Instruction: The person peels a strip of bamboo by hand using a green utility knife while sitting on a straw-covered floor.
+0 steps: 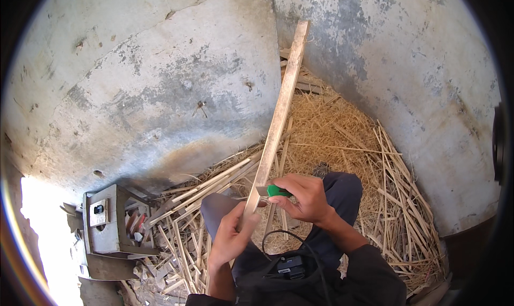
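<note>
A long, pale wooden strip [281, 111] slants from my lap up toward the wall corner. My left hand [233, 237] is closed around its near end; the thumb side is slightly blurred. In my right hand [306, 198] is a green-handled knife [277, 191], gripped between thumb and fingers. Its short, flat blade lies across the strip, just beyond my left hand. Part of the handle is hidden by my right fingers.
Straw-like shavings [326, 121] cover the floor between my knees and the corner. Thin wooden sticks [404, 204] lie heaped at the right, with more sticks [184, 252] at the left. A worn box [104, 234] holding small items stands at the left. Weathered walls [176, 81] enclose the corner.
</note>
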Action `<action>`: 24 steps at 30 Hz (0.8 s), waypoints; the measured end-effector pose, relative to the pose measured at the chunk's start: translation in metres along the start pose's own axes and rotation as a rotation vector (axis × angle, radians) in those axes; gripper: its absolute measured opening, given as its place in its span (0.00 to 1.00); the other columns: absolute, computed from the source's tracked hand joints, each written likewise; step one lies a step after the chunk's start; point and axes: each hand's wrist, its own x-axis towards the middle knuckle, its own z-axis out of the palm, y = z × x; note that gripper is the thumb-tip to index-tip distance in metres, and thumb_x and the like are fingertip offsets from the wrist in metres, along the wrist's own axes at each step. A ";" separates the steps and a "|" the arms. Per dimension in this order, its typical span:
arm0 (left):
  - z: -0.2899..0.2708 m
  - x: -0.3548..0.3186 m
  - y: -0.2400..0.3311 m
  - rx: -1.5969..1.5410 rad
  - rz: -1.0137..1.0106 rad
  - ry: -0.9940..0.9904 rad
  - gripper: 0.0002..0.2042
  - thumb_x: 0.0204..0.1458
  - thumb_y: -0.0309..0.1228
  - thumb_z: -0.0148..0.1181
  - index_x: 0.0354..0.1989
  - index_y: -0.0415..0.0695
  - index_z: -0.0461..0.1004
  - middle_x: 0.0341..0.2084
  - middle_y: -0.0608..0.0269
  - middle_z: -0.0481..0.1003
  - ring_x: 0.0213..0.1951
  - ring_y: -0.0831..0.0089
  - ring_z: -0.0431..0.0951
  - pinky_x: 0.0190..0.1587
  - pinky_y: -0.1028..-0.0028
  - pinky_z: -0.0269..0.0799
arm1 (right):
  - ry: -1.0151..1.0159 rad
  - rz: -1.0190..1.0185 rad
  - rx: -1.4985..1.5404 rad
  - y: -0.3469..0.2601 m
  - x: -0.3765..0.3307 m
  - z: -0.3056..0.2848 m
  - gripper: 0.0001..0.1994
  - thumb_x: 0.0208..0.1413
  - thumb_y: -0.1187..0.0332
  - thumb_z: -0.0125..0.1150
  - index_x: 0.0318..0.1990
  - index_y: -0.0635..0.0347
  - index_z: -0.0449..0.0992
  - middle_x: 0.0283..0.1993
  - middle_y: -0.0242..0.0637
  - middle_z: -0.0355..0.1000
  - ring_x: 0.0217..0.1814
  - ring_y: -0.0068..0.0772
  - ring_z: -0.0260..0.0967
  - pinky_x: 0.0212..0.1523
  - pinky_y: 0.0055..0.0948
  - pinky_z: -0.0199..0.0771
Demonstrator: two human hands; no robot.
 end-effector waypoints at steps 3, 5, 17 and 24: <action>0.007 0.001 0.007 0.148 0.053 0.068 0.12 0.69 0.30 0.61 0.56 0.38 0.79 0.27 0.74 0.73 0.28 0.86 0.66 0.31 0.79 0.62 | 0.030 -0.019 -0.030 0.002 0.001 -0.002 0.18 0.60 0.56 0.75 0.45 0.62 0.85 0.32 0.40 0.81 0.28 0.39 0.79 0.28 0.33 0.77; 0.011 0.001 0.008 0.207 0.071 0.099 0.11 0.69 0.30 0.62 0.54 0.37 0.80 0.27 0.72 0.75 0.29 0.85 0.67 0.32 0.78 0.64 | 0.033 -0.006 -0.036 -0.002 0.006 -0.006 0.17 0.60 0.56 0.76 0.45 0.62 0.85 0.32 0.39 0.81 0.28 0.39 0.79 0.28 0.33 0.77; 0.014 -0.005 0.010 0.446 0.233 0.229 0.11 0.66 0.29 0.65 0.36 0.36 0.74 0.19 0.52 0.73 0.20 0.68 0.70 0.26 0.66 0.66 | 0.025 -0.029 -0.159 -0.006 0.009 -0.016 0.17 0.58 0.56 0.76 0.48 0.56 0.86 0.29 0.33 0.78 0.24 0.33 0.76 0.25 0.31 0.73; 0.018 -0.007 0.019 0.466 0.198 0.229 0.13 0.66 0.30 0.66 0.33 0.36 0.71 0.17 0.51 0.70 0.18 0.66 0.68 0.25 0.65 0.63 | 0.038 -0.022 -0.201 -0.006 0.006 -0.018 0.17 0.57 0.55 0.76 0.49 0.52 0.86 0.29 0.30 0.77 0.25 0.33 0.76 0.25 0.32 0.74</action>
